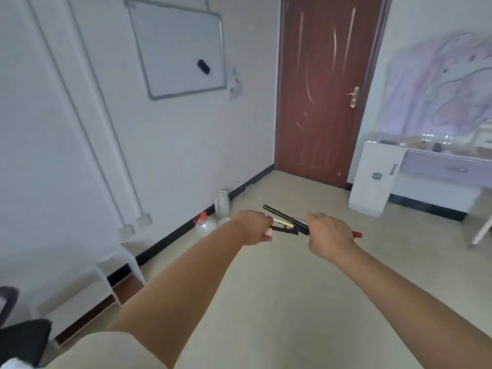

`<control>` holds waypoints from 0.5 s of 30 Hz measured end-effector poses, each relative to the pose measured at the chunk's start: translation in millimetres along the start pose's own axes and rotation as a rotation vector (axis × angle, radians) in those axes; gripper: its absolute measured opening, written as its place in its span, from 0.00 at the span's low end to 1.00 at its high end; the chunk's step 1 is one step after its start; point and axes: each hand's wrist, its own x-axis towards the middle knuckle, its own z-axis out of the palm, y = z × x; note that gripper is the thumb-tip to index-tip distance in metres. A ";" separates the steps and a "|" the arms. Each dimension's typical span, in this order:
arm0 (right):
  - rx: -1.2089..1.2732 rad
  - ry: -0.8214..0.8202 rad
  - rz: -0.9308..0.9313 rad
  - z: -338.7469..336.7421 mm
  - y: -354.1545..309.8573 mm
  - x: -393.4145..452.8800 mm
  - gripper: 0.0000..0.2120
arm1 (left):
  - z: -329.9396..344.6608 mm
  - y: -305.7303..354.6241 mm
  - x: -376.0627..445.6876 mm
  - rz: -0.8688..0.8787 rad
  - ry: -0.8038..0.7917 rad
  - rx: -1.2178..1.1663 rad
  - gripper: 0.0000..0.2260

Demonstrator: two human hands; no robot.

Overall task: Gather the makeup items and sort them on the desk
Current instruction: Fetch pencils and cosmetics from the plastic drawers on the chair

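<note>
Left hand (254, 230): fingers curled round the near ends of a bundle of slim makeup pencils (288, 222). Right hand (330, 235): grips the same bundle, a red tip jutting past it. Status: items gathered, carried in mid-air; sorting not begun. Desk (439, 166): far right, well apart, cut off by frame edge. Pencil count, desktop clutter: blurred, indeterminate.

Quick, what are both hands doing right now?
Left hand: grips one end of the makeup pencils.
Right hand: grips the other end.
</note>
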 end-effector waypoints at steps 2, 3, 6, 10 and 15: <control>-0.020 0.022 0.090 -9.1 61.6 22.1 0.12 | -26.0 20.7 62.4 0.060 0.040 0.028 0.15; -0.030 0.026 0.136 -12.8 90.0 32.1 0.12 | -38.3 30.0 91.5 0.094 0.047 0.050 0.15; -0.053 0.031 0.256 -17.3 169.4 63.8 0.13 | -72.3 55.4 177.7 0.184 0.057 0.088 0.15; -0.058 0.024 0.395 -11.7 265.6 113.8 0.14 | -105.9 85.0 293.9 0.301 0.104 0.108 0.16; -0.029 0.003 0.587 11.6 380.0 193.0 0.14 | -121.8 112.6 460.6 0.359 0.161 0.091 0.16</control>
